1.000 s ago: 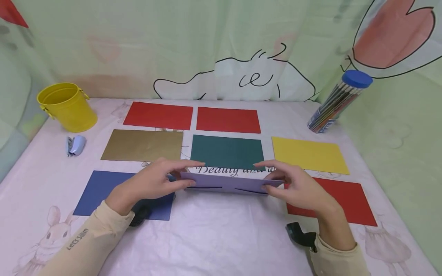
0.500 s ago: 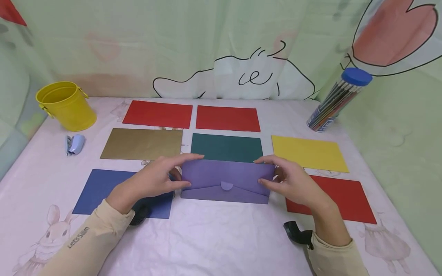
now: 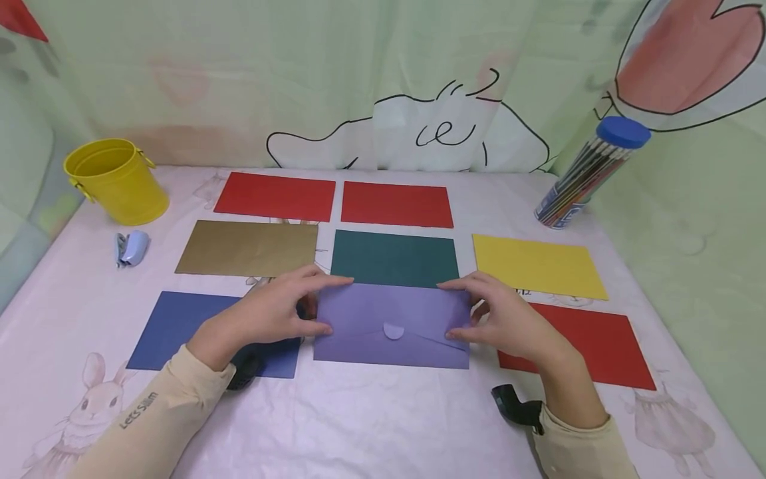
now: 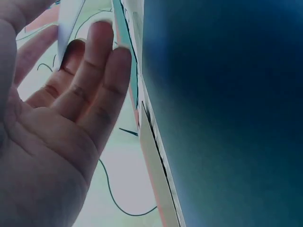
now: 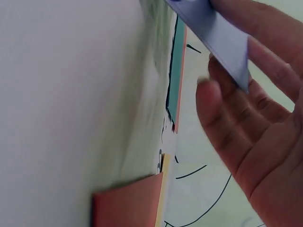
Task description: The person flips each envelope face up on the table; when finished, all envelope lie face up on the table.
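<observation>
A purple envelope (image 3: pixel 391 326) lies almost flat on the pink table cover (image 3: pixel 371 419), flap side up with a round seal in the middle. My left hand (image 3: pixel 320 306) pinches its left end, index finger on the far edge and thumb on top. My right hand (image 3: pixel 461 313) holds the right end the same way. In the left wrist view my left hand's fingers (image 4: pixel 90 80) curl at the envelope's pale edge (image 4: pixel 68 19). In the right wrist view the purple envelope's corner (image 5: pixel 213 33) sits between the right hand's fingers (image 5: pixel 236 118).
Other envelopes lie around it: two red (image 3: pixel 275 196) (image 3: pixel 396 204) at the back, gold (image 3: pixel 248 247), green (image 3: pixel 393 256), yellow (image 3: pixel 537 265), blue (image 3: pixel 185 326), another red (image 3: pixel 592 342). A yellow bucket (image 3: pixel 116 179) and small blue stapler (image 3: pixel 130 248) sit left; a pencil tube (image 3: pixel 589 174) stands right.
The purple envelope was tilted edge-on a second ago; both hands have turned it flap side up and lowered it towards the table, slightly nearer to me.
</observation>
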A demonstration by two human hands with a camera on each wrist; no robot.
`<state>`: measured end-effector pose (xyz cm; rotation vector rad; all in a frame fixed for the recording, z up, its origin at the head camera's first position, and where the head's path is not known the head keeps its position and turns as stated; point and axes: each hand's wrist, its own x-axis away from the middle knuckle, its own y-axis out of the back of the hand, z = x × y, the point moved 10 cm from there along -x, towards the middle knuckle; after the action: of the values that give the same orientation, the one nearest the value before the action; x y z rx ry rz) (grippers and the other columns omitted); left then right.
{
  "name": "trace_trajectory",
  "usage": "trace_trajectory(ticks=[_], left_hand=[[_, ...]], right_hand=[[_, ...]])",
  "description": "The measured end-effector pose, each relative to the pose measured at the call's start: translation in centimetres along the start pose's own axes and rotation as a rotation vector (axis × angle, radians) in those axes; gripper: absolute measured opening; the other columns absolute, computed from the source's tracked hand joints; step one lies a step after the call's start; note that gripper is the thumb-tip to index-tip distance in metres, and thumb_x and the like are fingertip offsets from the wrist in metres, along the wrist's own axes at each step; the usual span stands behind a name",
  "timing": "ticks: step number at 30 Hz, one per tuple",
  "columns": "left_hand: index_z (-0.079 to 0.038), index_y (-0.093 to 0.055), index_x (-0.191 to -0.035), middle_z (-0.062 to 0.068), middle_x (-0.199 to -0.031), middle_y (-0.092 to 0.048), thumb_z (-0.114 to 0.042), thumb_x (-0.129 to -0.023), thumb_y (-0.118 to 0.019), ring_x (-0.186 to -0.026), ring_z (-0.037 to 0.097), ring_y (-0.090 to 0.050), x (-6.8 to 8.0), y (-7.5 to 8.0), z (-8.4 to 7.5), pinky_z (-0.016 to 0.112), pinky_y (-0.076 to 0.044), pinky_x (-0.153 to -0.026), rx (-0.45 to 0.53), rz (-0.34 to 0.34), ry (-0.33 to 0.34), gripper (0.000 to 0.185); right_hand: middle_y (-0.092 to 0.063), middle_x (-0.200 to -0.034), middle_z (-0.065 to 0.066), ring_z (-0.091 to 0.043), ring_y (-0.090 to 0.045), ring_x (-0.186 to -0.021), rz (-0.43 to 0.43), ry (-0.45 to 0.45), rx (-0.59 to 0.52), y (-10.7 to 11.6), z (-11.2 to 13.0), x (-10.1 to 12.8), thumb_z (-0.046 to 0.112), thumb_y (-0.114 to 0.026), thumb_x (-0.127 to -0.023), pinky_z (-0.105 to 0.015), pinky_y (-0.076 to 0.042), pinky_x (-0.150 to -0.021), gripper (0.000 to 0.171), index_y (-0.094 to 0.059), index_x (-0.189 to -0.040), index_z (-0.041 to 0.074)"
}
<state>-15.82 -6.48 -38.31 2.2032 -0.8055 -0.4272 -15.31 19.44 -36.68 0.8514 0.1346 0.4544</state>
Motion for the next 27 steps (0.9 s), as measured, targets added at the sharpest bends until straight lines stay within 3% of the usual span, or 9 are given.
trace_trajectory(ticks=[7, 16, 27], left_hand=[[-0.02, -0.057, -0.145, -0.003, -0.107, -0.053, -0.027, -0.081, -0.087, -0.083, 0.011, -0.056, -0.2, -0.4, 0.2, 0.03, -0.05, -0.071, -0.07, 0.021, 0.013, 0.071], [-0.021, -0.055, -0.147, -0.001, -0.111, -0.054, -0.03, -0.083, -0.084, -0.09, 0.015, -0.052, -0.3, -1.2, 0.7, 0.033, -0.046, -0.074, -0.153, 0.09, 0.092, 0.07], [-0.024, -0.056, -0.146, 0.003, -0.121, -0.057, -0.035, -0.084, -0.082, -0.108, 0.022, -0.052, 0.0, -1.5, 0.4, 0.048, -0.045, -0.091, -0.27, 0.084, 0.106, 0.068]], right_hand=[[-0.062, -0.116, -0.004, -0.021, -0.059, -0.094, 0.038, -0.005, 0.045, -0.4, -0.6, -0.2, 0.02, -0.092, -0.074, -0.033, -0.056, -0.074, 0.064, -0.064, -0.131, 0.013], [-0.06, -0.11, -0.003, -0.022, -0.058, -0.093, 0.087, -0.1, 0.069, -1.2, -1.6, -0.5, 0.023, -0.092, -0.074, -0.032, -0.055, -0.073, 0.064, -0.065, -0.132, 0.013], [-0.055, -0.101, -0.004, -0.021, -0.055, -0.088, 0.097, -0.124, 0.09, -1.6, -1.3, -0.3, 0.024, -0.092, -0.074, -0.032, -0.054, -0.07, 0.063, -0.067, -0.13, 0.014]])
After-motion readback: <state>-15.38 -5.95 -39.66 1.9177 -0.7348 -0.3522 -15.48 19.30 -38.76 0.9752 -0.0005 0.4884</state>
